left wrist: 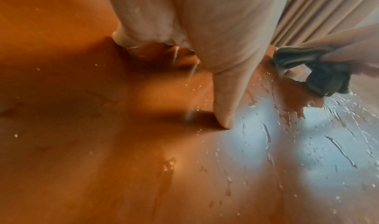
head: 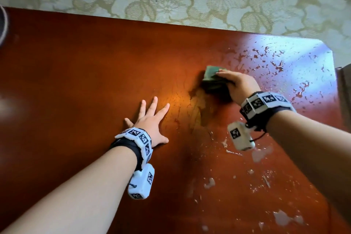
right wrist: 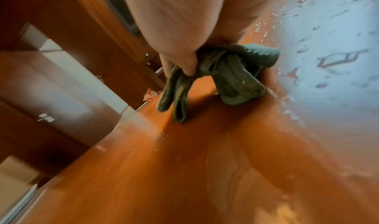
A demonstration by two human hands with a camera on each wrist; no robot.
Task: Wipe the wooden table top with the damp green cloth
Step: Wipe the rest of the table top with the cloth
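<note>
On the wooden table top (head: 79,66), right of centre, my right hand (head: 241,85) grips the bunched green cloth (head: 212,80), fingers curled round its folds, cloth pressed to the wood. My left hand (head: 152,121) lies flat near the middle, fingers spread and straight, holding nothing, well apart from the cloth. Water droplets (head: 275,62) and streaks cover the far right part; more wet patches on the near right side
</note>
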